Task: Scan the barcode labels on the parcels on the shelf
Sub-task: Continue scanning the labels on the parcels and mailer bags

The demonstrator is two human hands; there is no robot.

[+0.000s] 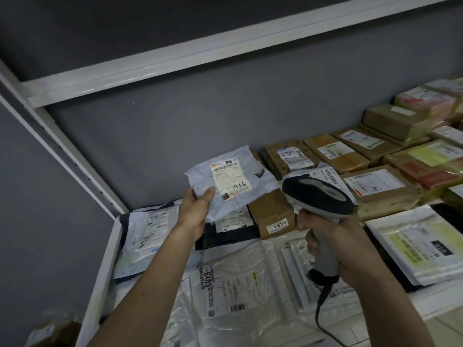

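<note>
Left hand (pixel 194 211) pinches a pale mailer (pixel 225 182) label-up above the shelf (pixel 105 261); right hand (pixel 338 249) wraps the scanner (pixel 317 196) just beside it. Looks early-to-mid, plenty of parcels (pixel 350 156) probably left to scan.

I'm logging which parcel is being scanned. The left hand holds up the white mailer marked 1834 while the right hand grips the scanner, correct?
Not quite. In the head view the white mailer held up by the left hand has 7936 handwritten on its label; 1834 is on the brown box lying on the shelf. The right hand does grip the scanner.
</note>
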